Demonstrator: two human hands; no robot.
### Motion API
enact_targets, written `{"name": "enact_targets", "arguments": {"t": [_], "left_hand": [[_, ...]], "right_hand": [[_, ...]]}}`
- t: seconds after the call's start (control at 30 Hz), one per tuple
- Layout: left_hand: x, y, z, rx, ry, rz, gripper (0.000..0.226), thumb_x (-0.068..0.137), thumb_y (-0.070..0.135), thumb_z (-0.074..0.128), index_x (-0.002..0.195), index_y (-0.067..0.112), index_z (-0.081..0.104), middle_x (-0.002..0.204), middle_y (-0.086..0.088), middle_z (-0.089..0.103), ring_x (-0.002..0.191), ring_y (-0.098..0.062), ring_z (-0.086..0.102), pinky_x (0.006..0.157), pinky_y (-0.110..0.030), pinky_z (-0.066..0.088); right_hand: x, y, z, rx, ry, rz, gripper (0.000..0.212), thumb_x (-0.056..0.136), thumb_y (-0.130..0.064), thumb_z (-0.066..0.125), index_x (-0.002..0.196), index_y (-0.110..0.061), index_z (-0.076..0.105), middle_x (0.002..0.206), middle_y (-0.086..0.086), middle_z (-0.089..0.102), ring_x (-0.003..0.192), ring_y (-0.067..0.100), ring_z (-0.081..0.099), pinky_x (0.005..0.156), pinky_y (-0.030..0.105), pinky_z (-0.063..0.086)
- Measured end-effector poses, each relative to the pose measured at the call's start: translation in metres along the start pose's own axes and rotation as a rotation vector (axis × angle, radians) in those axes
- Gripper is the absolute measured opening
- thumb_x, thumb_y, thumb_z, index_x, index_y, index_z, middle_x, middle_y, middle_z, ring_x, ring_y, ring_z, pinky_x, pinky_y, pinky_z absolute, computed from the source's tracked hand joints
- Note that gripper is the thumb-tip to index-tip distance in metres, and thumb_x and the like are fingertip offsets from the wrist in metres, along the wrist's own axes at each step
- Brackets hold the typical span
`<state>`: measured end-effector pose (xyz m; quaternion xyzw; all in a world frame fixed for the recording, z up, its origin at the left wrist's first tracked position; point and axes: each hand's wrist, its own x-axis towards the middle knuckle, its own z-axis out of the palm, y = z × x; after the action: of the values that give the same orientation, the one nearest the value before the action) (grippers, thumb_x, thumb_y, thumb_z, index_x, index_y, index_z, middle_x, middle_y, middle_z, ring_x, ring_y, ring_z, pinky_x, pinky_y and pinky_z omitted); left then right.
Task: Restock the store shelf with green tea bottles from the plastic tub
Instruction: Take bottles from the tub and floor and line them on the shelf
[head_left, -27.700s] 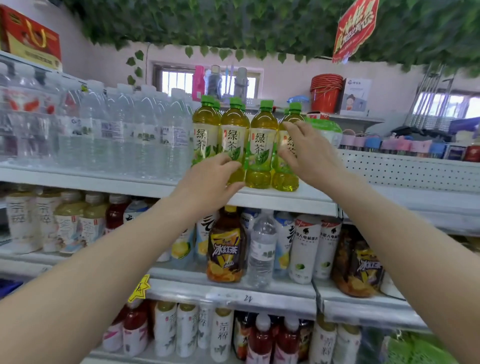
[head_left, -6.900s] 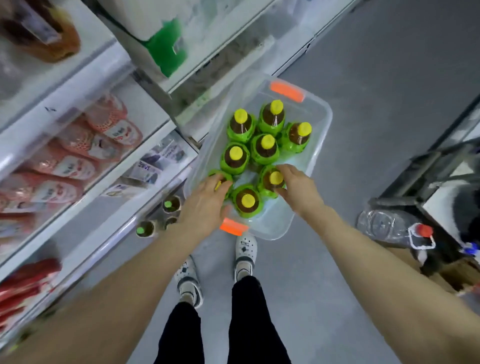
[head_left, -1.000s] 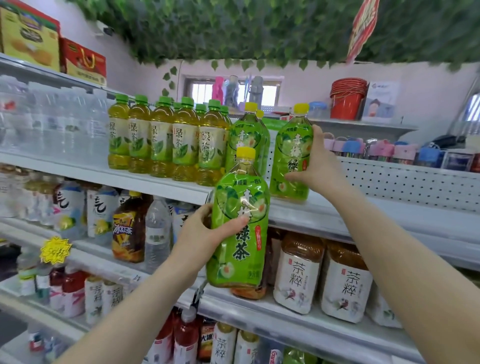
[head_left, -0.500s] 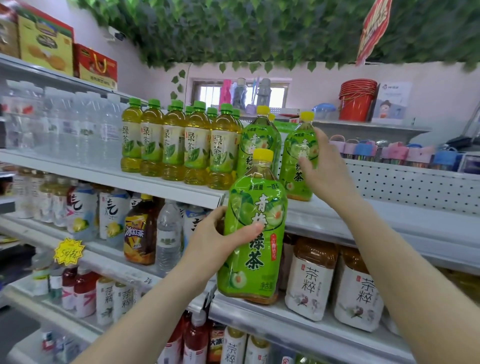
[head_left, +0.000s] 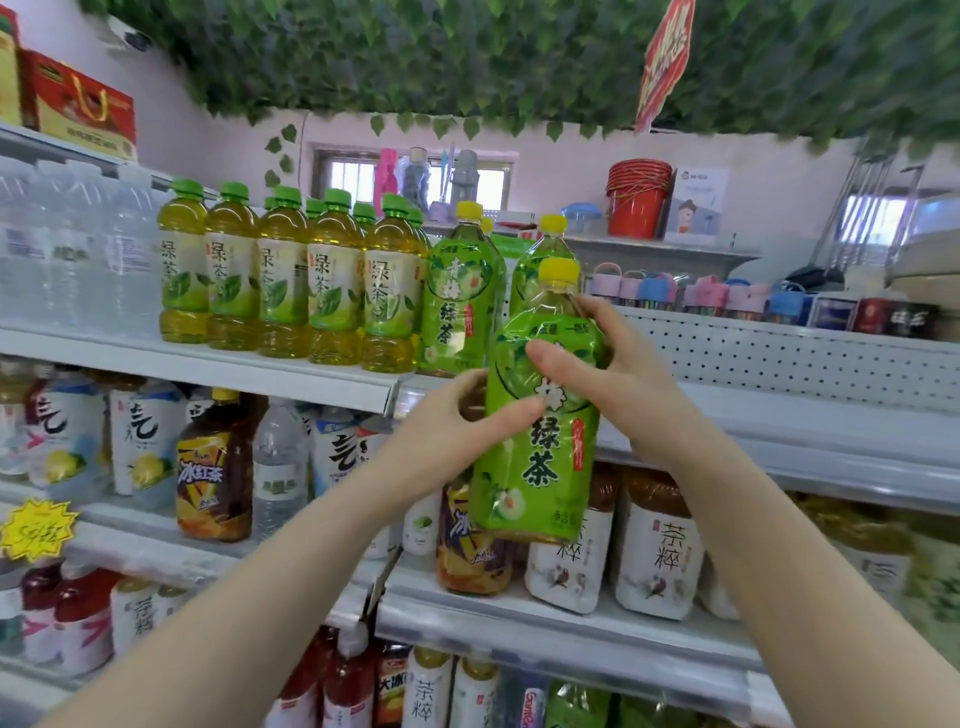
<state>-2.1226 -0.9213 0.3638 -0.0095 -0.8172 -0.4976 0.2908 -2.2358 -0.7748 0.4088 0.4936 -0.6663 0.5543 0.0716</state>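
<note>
Both hands curl round a yellow-capped green tea bottle (head_left: 540, 452), held upright just in front of the white shelf (head_left: 260, 371). The left hand (head_left: 452, 431) grips its middle and the right hand (head_left: 613, 374) its shoulder. On that shelf stand matching bottles (head_left: 460, 301) beside green-capped bottles (head_left: 283, 280) of yellow-green tea. Above the shelf, leafy vines (head_left: 467, 52) hang over a pink wall (head_left: 561, 171).

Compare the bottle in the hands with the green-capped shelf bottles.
The held bottle has a yellow cap and full green wrap; the green-capped bottles show yellow liquid. The held bottle is in the left hand and right hand; the green-capped bottles stand shelved. Both read 绿茶.
</note>
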Motion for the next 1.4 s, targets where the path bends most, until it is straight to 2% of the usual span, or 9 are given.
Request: {"name": "enact_targets", "arguments": {"t": [0.13,0.23,0.4,0.53,0.63,0.8,1.0,1.13,1.4], "left_hand": [[0.040,0.007,-0.037,0.424,0.189,0.183,0.060,0.094,0.060,0.038,0.142,0.026,0.046,0.135,0.010,0.054,0.110,0.000,0.054,0.089,-0.022,0.042],[0.073,-0.002,-0.058,0.802,0.227,0.204,0.056,0.098,0.053,0.040,0.148,0.027,0.037,0.152,0.000,0.037,0.130,-0.021,0.046,0.105,-0.040,0.039],[0.111,-0.021,-0.065,1.042,0.194,0.286,0.062,0.099,0.046,0.046,0.154,0.030,0.023,0.161,-0.004,0.020,0.146,-0.026,0.022,0.116,-0.044,0.030],[0.121,-0.029,-0.059,1.098,0.196,0.284,0.064,0.100,0.040,0.046,0.155,0.025,0.018,0.163,-0.005,0.013,0.149,-0.025,0.014,0.115,-0.044,0.029],[0.121,-0.033,-0.057,1.131,0.209,0.298,0.067,0.100,0.040,0.047,0.156,0.025,0.014,0.163,-0.006,0.009,0.149,-0.026,0.012,0.112,-0.044,0.034],[0.118,-0.035,-0.054,1.161,0.244,0.316,0.067,0.099,0.040,0.048,0.156,0.023,0.016,0.162,-0.006,0.010,0.148,-0.027,0.013,0.106,-0.042,0.041],[0.120,-0.039,-0.054,1.164,0.279,0.376,0.076,0.094,0.037,0.059,0.156,0.020,0.018,0.162,-0.006,0.014,0.148,-0.027,0.014,0.113,-0.038,0.031],[0.128,-0.039,-0.056,1.181,0.268,0.365,0.091,0.088,0.037,0.067,0.157,0.022,0.009,0.164,-0.003,0.000,0.151,-0.025,0.001,0.120,-0.035,0.012],[0.133,-0.045,-0.050,1.157,0.293,0.319,0.107,0.079,0.029,0.078,0.156,0.024,0.003,0.164,-0.003,-0.007,0.151,-0.025,-0.001,0.116,-0.043,0.032]], "right_hand": [[0.042,-0.023,-0.018,-0.084,0.094,-0.066,0.080,0.071,-0.052,0.078,0.139,-0.025,0.045,0.118,-0.011,0.063,0.100,0.006,0.067,0.089,0.035,0.058],[0.072,-0.034,-0.030,-0.122,0.164,-0.112,0.073,0.078,-0.047,0.076,0.140,-0.027,0.042,0.113,-0.020,0.058,0.100,0.000,0.063,0.092,0.033,0.055],[0.111,-0.019,-0.027,-0.260,0.250,-0.147,0.072,0.079,-0.051,0.076,0.139,-0.029,0.042,0.116,-0.020,0.056,0.100,-0.006,0.059,0.094,0.031,0.053],[0.120,0.004,-0.016,-0.363,0.285,-0.182,0.071,0.082,-0.050,0.074,0.141,-0.027,0.040,0.117,-0.023,0.048,0.093,-0.018,0.051,0.077,0.004,0.034],[0.126,0.023,-0.008,-0.393,0.289,-0.175,0.073,0.080,-0.054,0.073,0.139,-0.028,0.039,0.121,-0.021,0.047,0.100,0.008,0.062,0.081,0.016,0.040],[0.131,0.045,0.002,-0.494,0.308,-0.166,0.079,0.077,-0.068,0.066,0.139,-0.028,0.038,0.134,-0.004,0.053,0.117,0.016,0.054,0.099,0.044,0.047],[0.113,0.035,0.005,-0.888,0.345,-0.242,0.095,0.083,-0.062,0.063,0.154,-0.018,0.018,0.152,0.016,0.028,0.142,0.032,0.026,0.114,0.044,0.029],[0.085,0.036,0.016,-1.187,0.124,-0.270,0.121,0.074,-0.063,0.070,0.157,-0.016,-0.004,0.162,0.018,-0.013,0.150,0.036,-0.008,0.122,0.047,0.010],[0.094,0.055,0.013,-1.115,0.088,-0.149,0.129,0.070,-0.062,0.071,0.155,-0.014,-0.012,0.161,0.014,-0.023,0.150,0.033,-0.013,0.119,0.042,0.012]]}}
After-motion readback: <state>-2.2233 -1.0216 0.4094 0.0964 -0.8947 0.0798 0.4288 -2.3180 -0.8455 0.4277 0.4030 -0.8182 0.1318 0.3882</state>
